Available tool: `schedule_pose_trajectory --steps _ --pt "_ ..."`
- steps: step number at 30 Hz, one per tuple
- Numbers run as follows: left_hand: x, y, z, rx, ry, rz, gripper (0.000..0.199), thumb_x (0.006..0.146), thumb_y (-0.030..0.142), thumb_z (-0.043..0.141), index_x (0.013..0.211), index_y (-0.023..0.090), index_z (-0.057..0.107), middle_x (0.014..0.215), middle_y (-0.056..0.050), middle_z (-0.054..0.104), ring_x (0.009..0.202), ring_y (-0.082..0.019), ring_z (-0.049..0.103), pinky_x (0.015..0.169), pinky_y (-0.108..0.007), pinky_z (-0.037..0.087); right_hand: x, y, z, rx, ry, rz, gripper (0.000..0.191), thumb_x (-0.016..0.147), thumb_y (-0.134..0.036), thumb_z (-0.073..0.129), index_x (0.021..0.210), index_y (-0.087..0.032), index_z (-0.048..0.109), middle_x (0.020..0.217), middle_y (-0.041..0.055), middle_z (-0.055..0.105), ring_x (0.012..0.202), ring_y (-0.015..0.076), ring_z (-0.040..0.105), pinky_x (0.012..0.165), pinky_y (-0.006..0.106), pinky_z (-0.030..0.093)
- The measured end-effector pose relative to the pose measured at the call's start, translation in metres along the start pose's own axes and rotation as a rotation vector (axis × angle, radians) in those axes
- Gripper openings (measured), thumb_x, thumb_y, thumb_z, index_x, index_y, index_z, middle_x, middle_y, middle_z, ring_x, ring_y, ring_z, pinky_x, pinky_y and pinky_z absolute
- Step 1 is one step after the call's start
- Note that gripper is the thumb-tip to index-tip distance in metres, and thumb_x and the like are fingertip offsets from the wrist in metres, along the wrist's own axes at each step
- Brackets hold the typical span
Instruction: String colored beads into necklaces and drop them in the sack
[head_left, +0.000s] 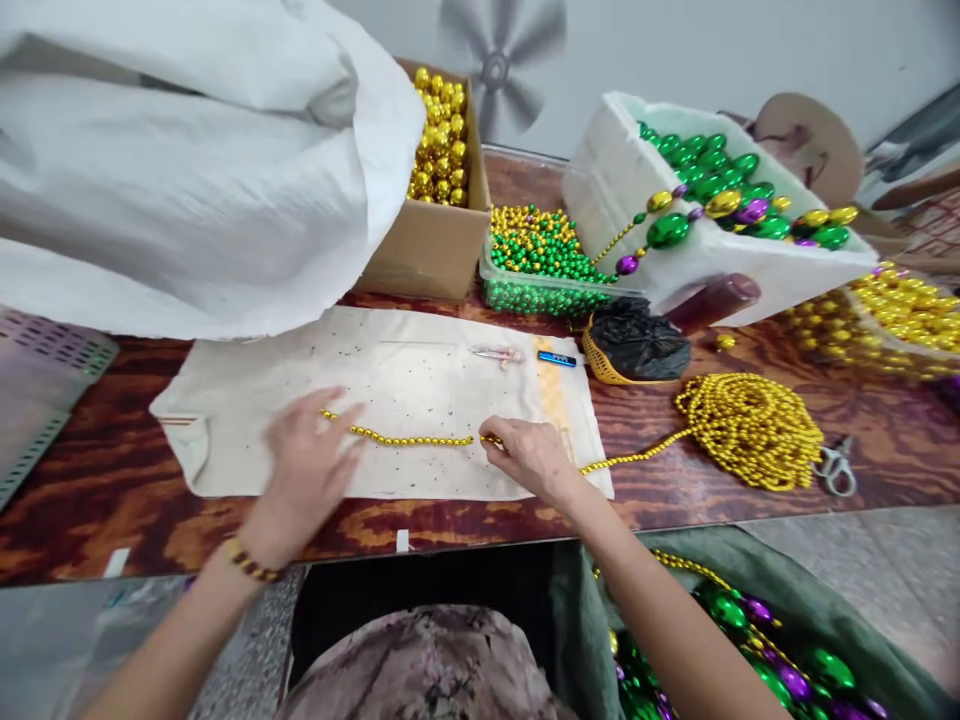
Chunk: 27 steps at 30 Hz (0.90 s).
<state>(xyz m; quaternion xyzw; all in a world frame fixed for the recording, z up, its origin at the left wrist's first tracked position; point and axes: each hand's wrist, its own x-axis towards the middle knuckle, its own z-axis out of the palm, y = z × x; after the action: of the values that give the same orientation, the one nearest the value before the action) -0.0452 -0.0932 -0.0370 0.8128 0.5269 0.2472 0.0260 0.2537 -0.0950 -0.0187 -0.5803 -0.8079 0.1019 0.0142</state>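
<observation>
A short string of small gold beads [412,440] lies on the white cloth [420,385]. Over its left end is my left hand [311,445], blurred by motion, its fingers spread apart. My right hand [525,450] is closed in a pinch near the string's right end, with a bit of gold bead strand at the fingertips. Under my right wrist, a gold bead strand [637,456] runs to a coiled pile of gold beads [750,430] on the right. Tweezers [495,354] and a blue-and-black small tool [556,358] lie farther back on the cloth.
Scissors [837,468] lie beside the coil. Behind stand a cardboard box of gold balls [427,245], a clear tub of small beads [551,290], a white foam box [600,170] and a yellow basket with black plastic [637,340]. White fabric [187,200] bulges at left.
</observation>
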Motion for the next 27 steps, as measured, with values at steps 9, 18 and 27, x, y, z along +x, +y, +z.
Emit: schedule_pose_trajectory --steps 9,18,27 --pt "0.076 0.112 0.07 -0.833 -0.707 0.039 0.03 0.097 0.032 0.042 0.097 0.018 0.069 0.067 0.0 0.063 0.067 -0.016 0.06 0.069 -0.027 0.046 -0.038 0.05 -0.049 -0.124 0.053 -0.006 0.013 0.092 -0.025 0.055 0.096 -0.022 0.066 0.079 0.0021 0.075 0.069 0.0158 0.065 0.055 0.025 0.023" --pt "0.074 0.081 0.018 -0.779 -0.584 -0.196 0.031 0.091 0.042 0.047 0.081 0.019 0.066 0.056 0.004 0.047 0.051 -0.011 0.042 0.05 -0.022 0.033 -0.025 0.123 -0.105 -0.411 0.118 0.432 0.021 0.093 -0.034 0.055 0.107 -0.024 0.068 0.086 0.0068 0.076 0.072 0.0215 0.067 0.059 0.026 0.027" --pt "0.057 0.047 -0.016 -0.825 -0.554 -0.399 0.031 0.087 0.044 0.053 0.078 0.018 0.065 0.053 0.005 0.044 0.047 -0.009 0.036 0.044 -0.02 0.029 0.011 0.102 -0.024 -0.229 -0.06 0.156 0.021 0.094 -0.016 0.051 0.101 -0.014 0.07 0.098 0.01 0.075 0.095 0.021 0.069 0.074 0.026 0.04"
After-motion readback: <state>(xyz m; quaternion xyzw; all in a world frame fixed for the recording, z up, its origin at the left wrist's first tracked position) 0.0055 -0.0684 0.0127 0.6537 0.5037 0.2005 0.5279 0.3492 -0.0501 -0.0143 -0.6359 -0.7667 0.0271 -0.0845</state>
